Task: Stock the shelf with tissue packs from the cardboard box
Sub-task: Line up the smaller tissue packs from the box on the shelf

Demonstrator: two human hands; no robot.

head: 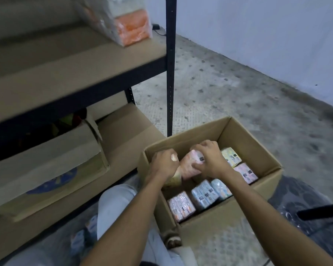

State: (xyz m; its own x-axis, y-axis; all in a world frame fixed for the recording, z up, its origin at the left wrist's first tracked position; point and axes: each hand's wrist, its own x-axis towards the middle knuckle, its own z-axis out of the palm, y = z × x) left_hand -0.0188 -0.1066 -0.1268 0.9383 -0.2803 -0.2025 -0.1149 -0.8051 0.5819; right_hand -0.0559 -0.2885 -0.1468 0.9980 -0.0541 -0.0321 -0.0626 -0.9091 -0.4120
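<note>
A: Hands?
B: Left hand (164,166) and right hand (210,160) both clasp one pink tissue pack (190,167), inside the open cardboard box (229,214) on the floor.

A: Remaining stock in box?
B: Yellow pack (231,156), pink pack (247,172), two blue packs (205,195), pink pack near corner (181,206).

A: Shelf?
B: Brown shelf board (69,73) left of box; clear-wrapped orange bundle (131,25) on it. Closed cartons (46,162) beneath.
</note>
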